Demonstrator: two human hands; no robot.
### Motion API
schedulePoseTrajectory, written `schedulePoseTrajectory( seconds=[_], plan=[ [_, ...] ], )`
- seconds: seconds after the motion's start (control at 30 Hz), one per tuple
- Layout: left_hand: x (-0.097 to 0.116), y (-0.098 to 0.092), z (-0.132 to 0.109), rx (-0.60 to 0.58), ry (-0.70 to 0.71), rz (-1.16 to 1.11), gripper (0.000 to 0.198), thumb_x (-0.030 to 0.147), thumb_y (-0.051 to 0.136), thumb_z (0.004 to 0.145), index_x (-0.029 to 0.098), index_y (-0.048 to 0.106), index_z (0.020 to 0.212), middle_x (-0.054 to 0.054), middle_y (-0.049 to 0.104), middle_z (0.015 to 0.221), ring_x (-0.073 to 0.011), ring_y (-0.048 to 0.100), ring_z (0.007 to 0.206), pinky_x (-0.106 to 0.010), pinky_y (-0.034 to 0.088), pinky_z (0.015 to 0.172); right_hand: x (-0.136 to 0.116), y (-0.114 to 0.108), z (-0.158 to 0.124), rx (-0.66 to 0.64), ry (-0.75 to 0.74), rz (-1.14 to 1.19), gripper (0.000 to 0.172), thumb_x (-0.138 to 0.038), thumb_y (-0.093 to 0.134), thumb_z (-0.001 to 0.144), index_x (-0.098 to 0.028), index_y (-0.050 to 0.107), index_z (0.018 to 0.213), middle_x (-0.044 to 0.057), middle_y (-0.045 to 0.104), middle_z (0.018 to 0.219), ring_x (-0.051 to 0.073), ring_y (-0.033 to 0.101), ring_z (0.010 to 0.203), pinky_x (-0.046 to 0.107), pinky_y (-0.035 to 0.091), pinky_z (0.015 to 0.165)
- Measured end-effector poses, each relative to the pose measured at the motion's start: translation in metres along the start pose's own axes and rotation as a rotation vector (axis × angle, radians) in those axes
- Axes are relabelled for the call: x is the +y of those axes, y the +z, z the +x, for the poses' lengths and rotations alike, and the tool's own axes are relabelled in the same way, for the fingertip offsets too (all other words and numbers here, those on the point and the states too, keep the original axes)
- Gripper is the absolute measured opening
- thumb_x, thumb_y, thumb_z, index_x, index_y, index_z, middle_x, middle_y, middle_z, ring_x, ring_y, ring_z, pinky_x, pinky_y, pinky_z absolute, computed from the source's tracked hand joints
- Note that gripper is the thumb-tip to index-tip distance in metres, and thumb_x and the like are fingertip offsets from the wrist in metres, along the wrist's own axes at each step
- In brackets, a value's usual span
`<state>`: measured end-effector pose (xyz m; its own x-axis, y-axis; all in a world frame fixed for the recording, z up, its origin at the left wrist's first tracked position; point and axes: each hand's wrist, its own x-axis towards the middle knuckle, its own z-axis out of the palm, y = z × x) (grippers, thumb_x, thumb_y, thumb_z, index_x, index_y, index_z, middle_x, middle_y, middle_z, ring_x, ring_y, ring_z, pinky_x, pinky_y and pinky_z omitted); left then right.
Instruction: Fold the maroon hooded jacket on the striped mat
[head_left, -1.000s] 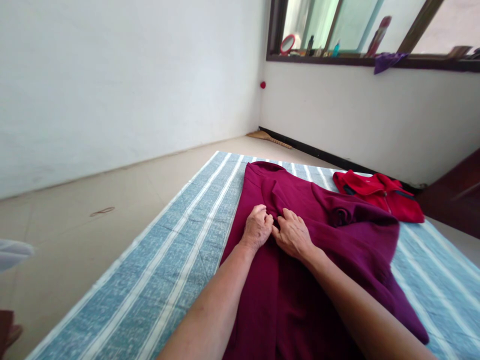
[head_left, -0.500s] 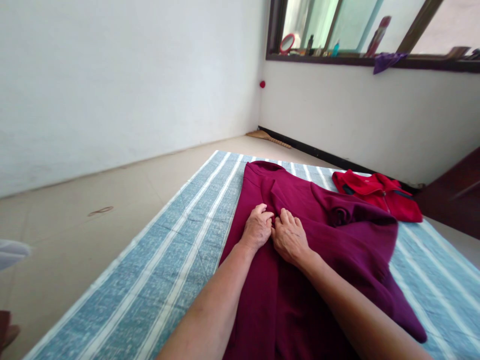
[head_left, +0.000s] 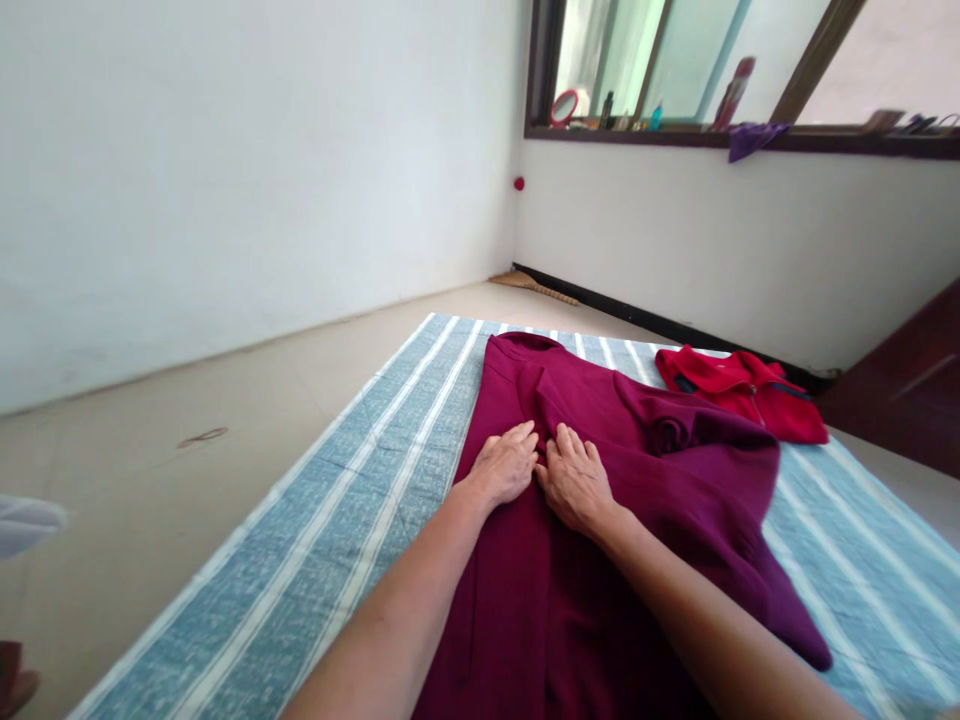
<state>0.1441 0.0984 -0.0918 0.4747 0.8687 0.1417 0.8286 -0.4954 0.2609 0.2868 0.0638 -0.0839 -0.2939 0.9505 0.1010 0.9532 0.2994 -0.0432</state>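
A dark magenta garment (head_left: 600, 540) lies spread lengthwise on a blue and white striped mat (head_left: 352, 520). Both of my hands rest on its upper middle, side by side and almost touching. My left hand (head_left: 506, 464) lies palm down with its fingers stretched out flat on the cloth. My right hand (head_left: 576, 480) is also flat, fingers extended toward a fold of the fabric. Neither hand grips anything. A sleeve of the garment is bunched to the right of my hands.
A red garment (head_left: 742, 388) lies crumpled at the mat's far right corner. Bare beige floor (head_left: 150, 470) spreads left of the mat. White walls meet at the far corner; a window sill (head_left: 720, 130) holds bottles, a small mirror and a purple cloth. Dark wooden furniture (head_left: 907, 380) stands at right.
Both hands have gone from bunched fingers pinching the fabric to fingers laid out flat on it. The view has tilted up slightly.
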Motion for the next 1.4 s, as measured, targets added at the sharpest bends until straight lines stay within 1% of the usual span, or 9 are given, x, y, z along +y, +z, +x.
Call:
schedulePoseTrajectory(
  seconds=[0.33,0.53,0.7,0.83,0.97,1.07,1.17,1.3,1.4],
  plan=[
    [0.007,-0.006,-0.005,-0.026,-0.035,0.07,0.042,0.022,0.035,0.092,0.012,0.044,0.132,-0.016,0.039,0.145,-0.0231,0.035,0.134,-0.041,0.033,0.106,-0.002,-0.006,-0.011,0.004,-0.018,0.074,0.051,-0.038,0.031,0.095,-0.01,0.045,0.135,0.02,0.036,0.145,0.031,0.033,0.133,0.05,0.028,0.104],
    [0.011,-0.015,-0.014,-0.076,0.024,0.074,0.05,0.013,0.036,0.088,0.02,0.04,0.137,-0.008,0.037,0.148,-0.0195,0.03,0.138,-0.041,0.029,0.109,-0.002,-0.008,-0.009,-0.003,-0.009,0.119,0.053,-0.037,0.037,0.093,-0.011,0.039,0.139,0.02,0.035,0.146,0.031,0.032,0.134,0.05,0.027,0.105],
    [0.01,-0.017,-0.013,-0.105,0.026,0.085,0.049,0.012,0.037,0.086,0.019,0.044,0.135,-0.01,0.041,0.145,-0.0218,0.035,0.135,-0.045,0.032,0.107,0.005,-0.031,-0.01,-0.036,-0.027,0.164,0.04,-0.038,0.042,0.092,-0.017,0.054,0.124,0.017,0.043,0.14,0.028,0.041,0.127,0.044,0.034,0.1],
    [0.016,-0.023,-0.007,-0.093,0.031,0.099,0.046,0.012,0.039,0.086,0.021,0.05,0.13,-0.01,0.044,0.143,-0.0239,0.037,0.133,-0.048,0.031,0.106,0.033,-0.058,-0.022,0.011,0.057,0.129,0.032,-0.035,0.044,0.091,-0.02,0.059,0.115,0.013,0.054,0.127,0.025,0.052,0.115,0.038,0.037,0.095],
    [0.02,-0.026,-0.005,-0.08,0.048,0.098,0.047,0.012,0.039,0.086,0.024,0.05,0.129,-0.007,0.041,0.146,-0.0231,0.031,0.137,-0.05,0.022,0.111,0.088,-0.073,-0.05,0.027,0.193,0.103,0.035,-0.038,0.046,0.089,-0.019,0.06,0.114,0.012,0.057,0.122,0.025,0.054,0.111,0.035,0.04,0.091],
    [0.018,-0.021,-0.008,-0.096,0.039,0.081,0.047,0.011,0.036,0.087,0.022,0.051,0.129,-0.008,0.042,0.145,-0.0223,0.033,0.136,-0.049,0.024,0.111,0.134,-0.068,-0.08,0.001,0.306,0.129,0.04,-0.042,0.046,0.087,-0.016,0.06,0.113,0.014,0.059,0.116,0.026,0.057,0.106,0.035,0.042,0.085],
    [0.016,-0.016,-0.011,-0.101,0.016,0.063,0.05,0.008,0.031,0.086,0.019,0.048,0.133,-0.01,0.039,0.146,-0.0214,0.033,0.136,-0.048,0.026,0.109,0.168,-0.052,-0.11,-0.082,0.365,0.253,0.044,-0.05,0.044,0.085,-0.014,0.064,0.103,0.014,0.064,0.101,0.026,0.062,0.093,0.034,0.044,0.078],
    [0.017,-0.014,-0.012,-0.089,-0.004,0.044,0.051,0.008,0.032,0.086,0.021,0.049,0.132,-0.01,0.04,0.146,-0.022,0.034,0.135,-0.051,0.027,0.109,0.181,-0.033,-0.136,-0.008,0.428,0.452,0.043,-0.054,0.049,0.079,-0.016,0.064,0.094,0.009,0.067,0.089,0.026,0.063,0.083,0.034,0.045,0.071],
    [0.018,-0.014,-0.011,-0.078,-0.006,0.037,0.051,0.008,0.032,0.086,0.022,0.05,0.131,-0.009,0.04,0.146,-0.021,0.034,0.136,-0.05,0.026,0.109,0.176,-0.034,-0.141,0.041,0.477,0.526,0.033,-0.052,0.054,0.074,-0.02,0.059,0.069,0.005,0.064,0.069,0.024,0.061,0.068,0.033,0.042,0.06]
  ],
)
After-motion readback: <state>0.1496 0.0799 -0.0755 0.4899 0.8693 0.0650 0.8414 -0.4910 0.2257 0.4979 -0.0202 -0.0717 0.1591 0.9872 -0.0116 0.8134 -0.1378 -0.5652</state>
